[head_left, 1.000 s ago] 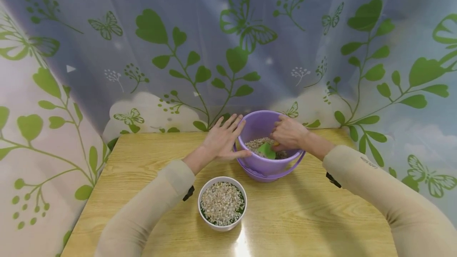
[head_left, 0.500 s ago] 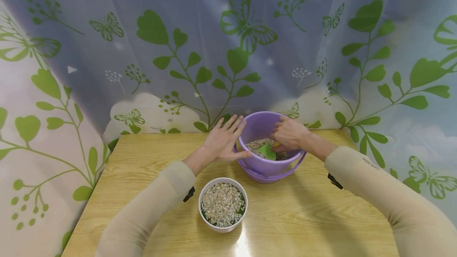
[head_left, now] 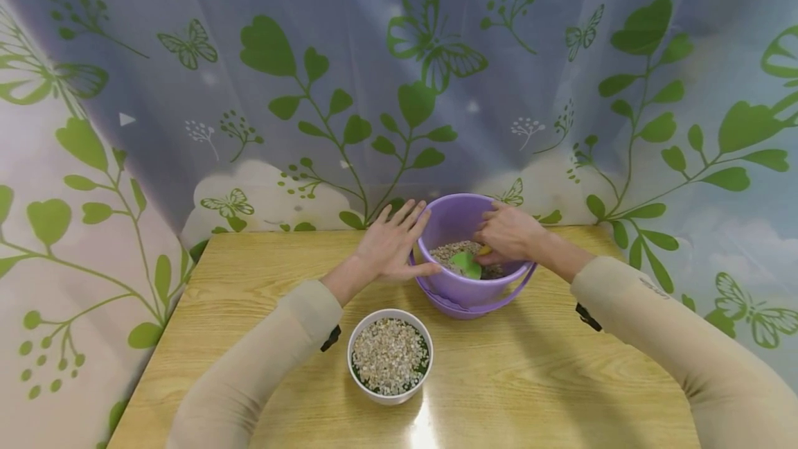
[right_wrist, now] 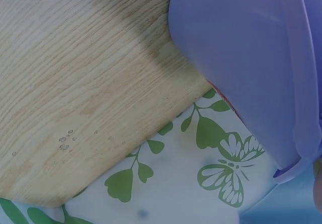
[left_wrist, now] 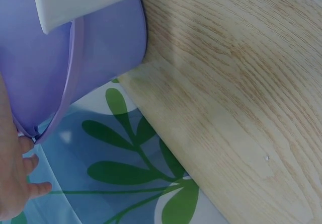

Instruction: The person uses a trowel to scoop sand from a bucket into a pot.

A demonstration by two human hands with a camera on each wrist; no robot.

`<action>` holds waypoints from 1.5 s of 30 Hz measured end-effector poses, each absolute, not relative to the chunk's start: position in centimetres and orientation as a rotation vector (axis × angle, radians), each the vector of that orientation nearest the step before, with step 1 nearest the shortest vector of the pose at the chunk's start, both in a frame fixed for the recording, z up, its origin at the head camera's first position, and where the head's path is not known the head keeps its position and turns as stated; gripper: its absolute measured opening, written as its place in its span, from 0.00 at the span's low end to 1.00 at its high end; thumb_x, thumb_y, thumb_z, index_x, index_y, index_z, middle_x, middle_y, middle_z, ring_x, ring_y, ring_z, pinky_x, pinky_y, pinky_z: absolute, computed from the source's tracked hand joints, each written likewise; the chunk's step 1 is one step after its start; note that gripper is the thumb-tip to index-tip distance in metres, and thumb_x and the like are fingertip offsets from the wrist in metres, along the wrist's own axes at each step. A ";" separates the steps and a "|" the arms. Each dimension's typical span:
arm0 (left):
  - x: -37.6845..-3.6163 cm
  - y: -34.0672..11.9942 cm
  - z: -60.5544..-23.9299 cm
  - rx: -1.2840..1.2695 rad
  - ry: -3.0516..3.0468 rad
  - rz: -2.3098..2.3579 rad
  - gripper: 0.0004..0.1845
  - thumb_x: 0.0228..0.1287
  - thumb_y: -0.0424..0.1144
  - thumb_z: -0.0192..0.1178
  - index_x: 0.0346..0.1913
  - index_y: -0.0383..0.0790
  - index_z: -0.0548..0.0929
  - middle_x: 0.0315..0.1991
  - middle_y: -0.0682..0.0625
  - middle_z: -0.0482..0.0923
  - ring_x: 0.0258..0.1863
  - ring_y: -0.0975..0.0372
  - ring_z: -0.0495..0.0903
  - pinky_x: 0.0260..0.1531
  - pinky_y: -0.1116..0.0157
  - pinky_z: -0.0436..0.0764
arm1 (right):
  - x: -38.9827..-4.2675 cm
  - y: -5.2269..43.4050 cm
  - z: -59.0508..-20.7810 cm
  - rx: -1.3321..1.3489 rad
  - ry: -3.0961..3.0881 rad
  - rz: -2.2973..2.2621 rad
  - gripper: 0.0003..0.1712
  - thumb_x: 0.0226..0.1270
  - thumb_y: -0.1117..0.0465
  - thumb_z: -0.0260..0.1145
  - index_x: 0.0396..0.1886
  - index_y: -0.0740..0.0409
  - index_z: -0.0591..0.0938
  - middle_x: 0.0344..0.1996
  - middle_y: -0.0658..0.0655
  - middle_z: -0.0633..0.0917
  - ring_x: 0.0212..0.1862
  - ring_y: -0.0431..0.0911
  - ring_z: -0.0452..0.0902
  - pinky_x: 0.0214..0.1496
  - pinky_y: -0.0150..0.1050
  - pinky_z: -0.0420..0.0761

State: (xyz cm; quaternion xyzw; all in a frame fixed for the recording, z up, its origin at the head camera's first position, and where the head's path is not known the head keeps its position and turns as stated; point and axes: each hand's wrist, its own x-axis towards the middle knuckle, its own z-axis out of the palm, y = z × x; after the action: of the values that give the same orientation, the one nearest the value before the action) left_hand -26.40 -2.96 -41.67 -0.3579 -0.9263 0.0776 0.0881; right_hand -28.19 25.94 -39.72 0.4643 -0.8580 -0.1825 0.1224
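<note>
In the head view, a purple bucket (head_left: 464, 291) stands near the table's back edge, with coarse beige grains (head_left: 450, 252) inside. My left hand (head_left: 391, 247), its fingers spread, rests against the bucket's left rim. Inside the bucket, my right hand (head_left: 508, 233) grips the yellow handle of a small toy shovel with a green blade (head_left: 464, 265); the blade lies on the grains. Part of the left hand (left_wrist: 15, 183) shows beside the bucket (left_wrist: 113, 38) in the left wrist view. Only a fingertip (right_wrist: 318, 191) of the right hand appears in the right wrist view.
A white bowl (head_left: 389, 400) heaped with similar grains (head_left: 389, 355) stands in front of the bucket, near the left forearm. The bucket's handle (head_left: 520, 286) hangs down its front. Behind the wooden table (head_left: 262, 283) hangs a curtain (head_left: 349, 40) with leaves and butterflies.
</note>
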 end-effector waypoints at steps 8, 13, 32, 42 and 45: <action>-26.4 -2.9 -41.7 -1.065 -2.763 0.241 0.64 0.65 0.86 0.37 0.87 0.39 0.44 0.88 0.42 0.49 0.87 0.49 0.51 0.84 0.43 0.60 | -28.0 26.0 -39.4 1.375 -2.473 -0.494 0.24 0.62 0.31 0.73 0.30 0.46 0.88 0.28 0.46 0.90 0.34 0.46 0.79 0.46 0.45 0.81; -26.4 -2.9 -41.7 -1.058 -2.767 0.243 0.64 0.65 0.86 0.37 0.87 0.39 0.44 0.88 0.43 0.48 0.87 0.49 0.51 0.84 0.43 0.60 | -28.1 26.2 -39.4 1.387 -2.414 -0.484 0.24 0.61 0.31 0.73 0.27 0.46 0.87 0.26 0.46 0.88 0.33 0.46 0.79 0.44 0.44 0.79; -26.5 -2.9 -41.7 -1.063 -2.753 0.245 0.64 0.65 0.85 0.38 0.87 0.39 0.45 0.87 0.42 0.49 0.87 0.49 0.52 0.84 0.43 0.61 | -28.2 26.3 -38.8 1.462 -2.289 -0.562 0.23 0.66 0.32 0.70 0.31 0.46 0.86 0.28 0.46 0.87 0.33 0.46 0.80 0.41 0.42 0.78; -26.5 -2.9 -41.7 -1.059 -2.767 0.247 0.63 0.65 0.85 0.38 0.87 0.40 0.44 0.88 0.43 0.48 0.87 0.49 0.50 0.84 0.43 0.60 | -28.4 26.6 -38.9 1.476 -2.258 -0.527 0.23 0.66 0.33 0.71 0.29 0.46 0.84 0.27 0.46 0.86 0.33 0.46 0.79 0.40 0.42 0.77; -26.5 -2.9 -41.7 -1.059 -2.767 0.245 0.63 0.65 0.85 0.38 0.87 0.40 0.45 0.88 0.43 0.48 0.87 0.49 0.50 0.84 0.43 0.60 | -28.5 26.8 -38.9 1.484 -2.247 -0.520 0.24 0.66 0.34 0.71 0.28 0.47 0.83 0.26 0.47 0.86 0.33 0.47 0.80 0.40 0.42 0.77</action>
State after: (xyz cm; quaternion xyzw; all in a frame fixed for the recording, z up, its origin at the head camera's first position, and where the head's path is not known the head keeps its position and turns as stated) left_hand -26.48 -2.92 -41.70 -0.3550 -0.9274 0.0821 0.0842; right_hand -28.52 26.79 -38.86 0.5304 -0.8030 -0.1858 0.1983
